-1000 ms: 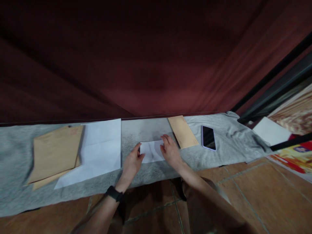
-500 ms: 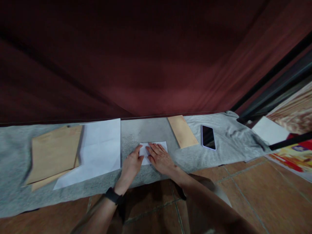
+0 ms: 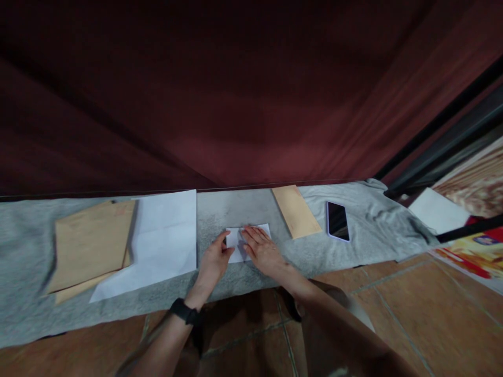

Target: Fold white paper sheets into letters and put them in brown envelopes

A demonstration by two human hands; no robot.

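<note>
A small folded white paper (image 3: 236, 239) lies on a grey cloth (image 3: 251, 209) spread over the floor. My left hand (image 3: 214, 262) holds its left edge with thumb and fingers; a black watch sits on that wrist. My right hand (image 3: 261, 248) lies flat, palm down, on top of the paper, fingers spread and pointing left, covering most of it.
A large white sheet (image 3: 157, 243) and brown envelopes (image 3: 92, 243) lie on the cloth to the left. A narrow brown envelope (image 3: 296, 211) and a black phone (image 3: 338, 221) lie to the right. A dark red curtain hangs behind. Brown tiles lie in front.
My right hand has slid from the paper's right end leftward across it and now rests flat over its middle. My left hand has stayed at the left edge.
</note>
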